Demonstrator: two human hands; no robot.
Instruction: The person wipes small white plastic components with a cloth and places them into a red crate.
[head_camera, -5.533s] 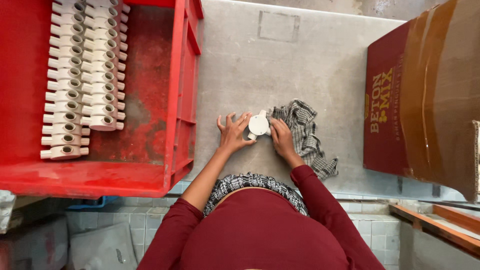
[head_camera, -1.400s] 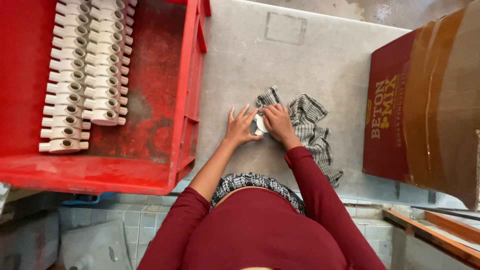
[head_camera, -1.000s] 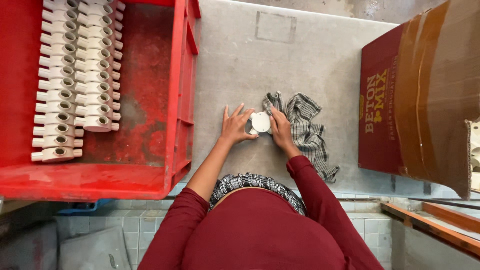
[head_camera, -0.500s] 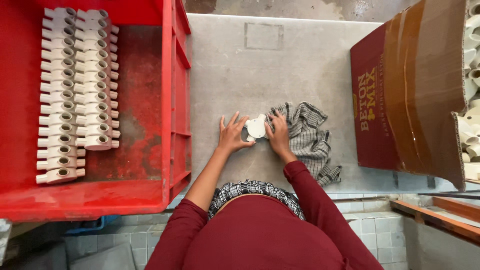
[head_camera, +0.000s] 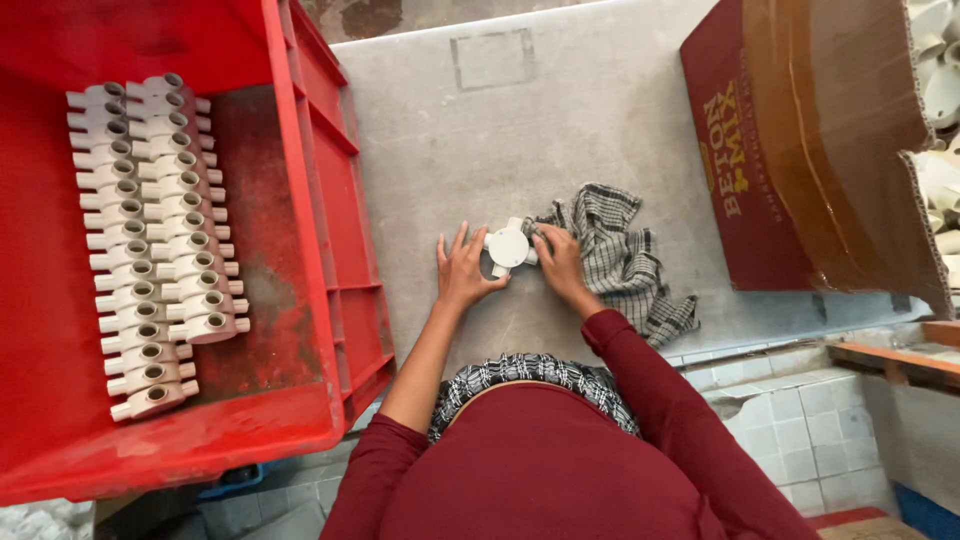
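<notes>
hands (head_camera: 512, 270) unmoved on round fitting (head_camera: 508, 246), view tilted

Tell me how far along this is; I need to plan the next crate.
Done: two neat rows of pale fittings lie in the red crate. In hand: one round white fitting on the table, left hand and right hand touching it, the checked cloth under the right. Left: more white fittings show in the cardboard box; how many is hidden.

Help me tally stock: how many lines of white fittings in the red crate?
2, side by side in the red crate: longer left line, shorter right line. Lower layers may be hidden.
</notes>
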